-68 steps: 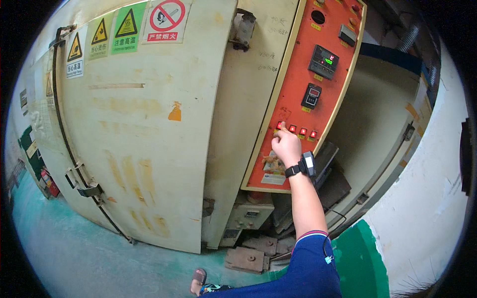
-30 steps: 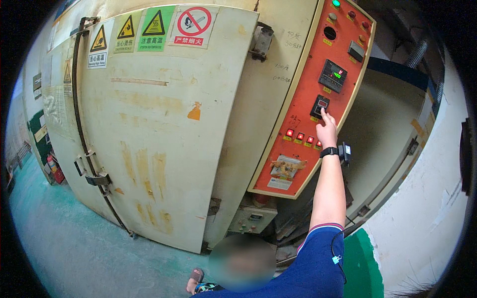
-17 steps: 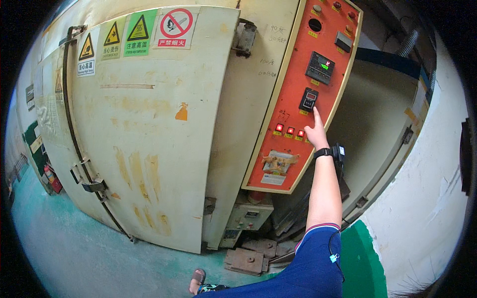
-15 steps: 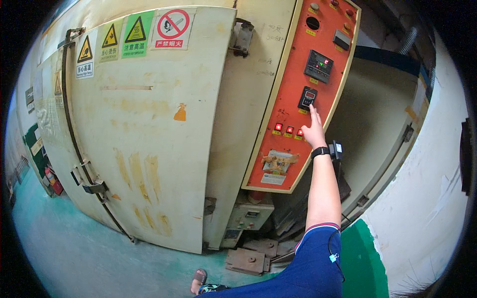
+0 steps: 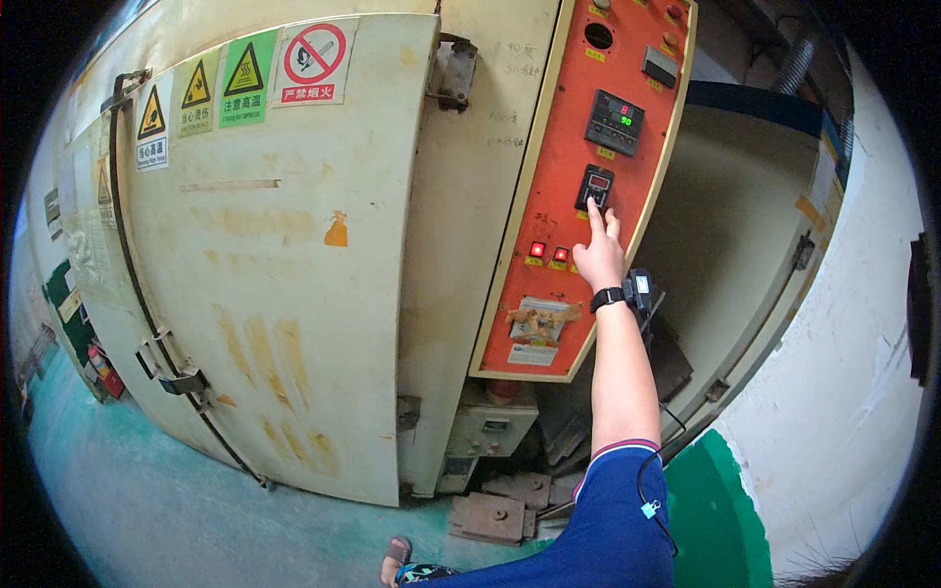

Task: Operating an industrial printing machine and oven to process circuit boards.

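We saw the right hand (image 5: pixel 600 253) of a person in a short navy-blue sleeve with a striped cuff (image 5: pixel 618 510) raised to a tilted orange-red metal control panel (image 5: pixel 554 196) in a cream-yellow frame. Two of its fingers were stretched out and slightly spread; we could not clearly make out how the others were bent. The tip of the left of these two fingers lay over the lower part of a small black rectangular controller (image 5: pixel 597 178) with a little dark-red window, though we could not be sure how firmly it pressed; the second fingertip stood just beside, at the controller's lower right corner. The controller sat directly beyond the fingertips, below a larger black display unit (image 5: pixel 615 122) with glowing red and green digits, and above two lit red square switches (image 5: pixel 537 249) that we saw to the left of the hand. A black strap (image 5: pixel 609 297) circled the wrist, carrying a dark boxy device (image 5: pixel 640 285) with a pale face. The left hand was outside our view, and we could not tell how it was held. To the left of the panel we saw a broad, stained cream metal door (image 5: pixel 372 343) bearing a green square warning sticker (image 5: pixel 245 78).
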`<action>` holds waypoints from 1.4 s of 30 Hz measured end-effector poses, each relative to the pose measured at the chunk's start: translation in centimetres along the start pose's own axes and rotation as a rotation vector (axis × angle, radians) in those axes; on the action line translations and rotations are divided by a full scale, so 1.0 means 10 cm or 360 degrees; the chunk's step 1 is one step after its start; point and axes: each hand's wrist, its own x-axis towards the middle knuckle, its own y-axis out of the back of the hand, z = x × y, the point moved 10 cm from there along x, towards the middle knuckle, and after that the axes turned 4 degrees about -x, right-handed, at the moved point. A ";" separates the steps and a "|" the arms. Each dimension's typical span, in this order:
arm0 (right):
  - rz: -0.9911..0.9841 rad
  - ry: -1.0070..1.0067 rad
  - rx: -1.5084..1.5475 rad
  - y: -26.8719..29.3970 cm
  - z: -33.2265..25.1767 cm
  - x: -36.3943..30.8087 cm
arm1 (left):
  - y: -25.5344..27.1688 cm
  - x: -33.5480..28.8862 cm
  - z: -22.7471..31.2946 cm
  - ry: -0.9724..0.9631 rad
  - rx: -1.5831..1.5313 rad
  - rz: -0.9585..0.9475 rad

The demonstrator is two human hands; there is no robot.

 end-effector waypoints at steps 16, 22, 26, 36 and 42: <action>0.0145 0.0087 0.0032 -0.04 0.04 -0.02 | -0.02 0.06 0.08 -0.0033 0.0036 -0.0001; 0.0116 0.0047 0.0007 -0.01 -0.01 -0.03 | -0.04 0.05 0.06 -0.0063 0.0084 -0.0001; 0.0061 -0.0020 0.0078 -0.01 0.11 0.04 | -0.06 0.08 0.08 -0.0106 0.0140 0.0002; 0.0134 0.0025 0.0061 0.00 0.08 0.03 | 0.00 0.08 0.24 -0.0294 0.0320 -0.0102; 0.0033 -0.0030 0.0123 -0.02 0.09 0.02 | -0.02 0.01 0.11 -0.0084 -0.0263 -0.0133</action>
